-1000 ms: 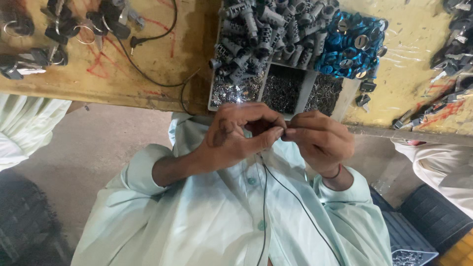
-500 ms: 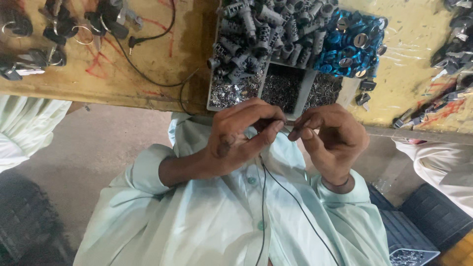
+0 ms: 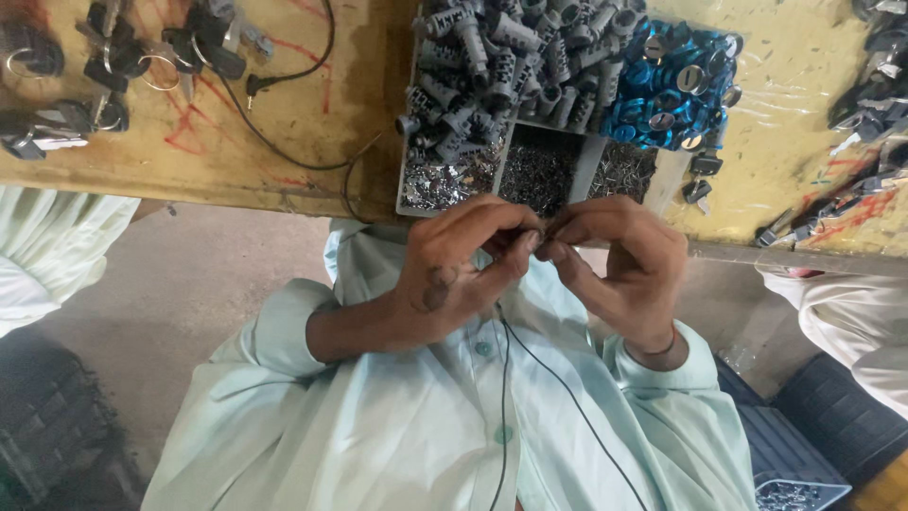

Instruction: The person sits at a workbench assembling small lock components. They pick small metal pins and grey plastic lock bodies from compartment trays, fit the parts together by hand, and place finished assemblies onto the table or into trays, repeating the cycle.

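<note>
My left hand (image 3: 454, 274) and my right hand (image 3: 629, 265) are raised in front of my chest, just below the workbench edge. Their fingertips meet around a small dark metal part (image 3: 535, 238), which is mostly hidden by the fingers. Both hands pinch it, the left thumb and forefinger curled over it from the left. A thin black cord (image 3: 544, 378) runs down my pale green shirt beneath the hands.
On the yellow bench (image 3: 284, 104) stands a divided tray (image 3: 409, 170) with grey lock cylinders (image 3: 492, 57), blue round caps (image 3: 662, 85) and small metal pins (image 3: 539, 175). Keys and rings (image 3: 95, 57) lie far left. Seated people's clothing (image 3: 47, 246) flanks me; a crate (image 3: 794, 473) sits low right.
The hands have shifted slightly and the fingertips, a little apart half a second ago, now press together around the small part.
</note>
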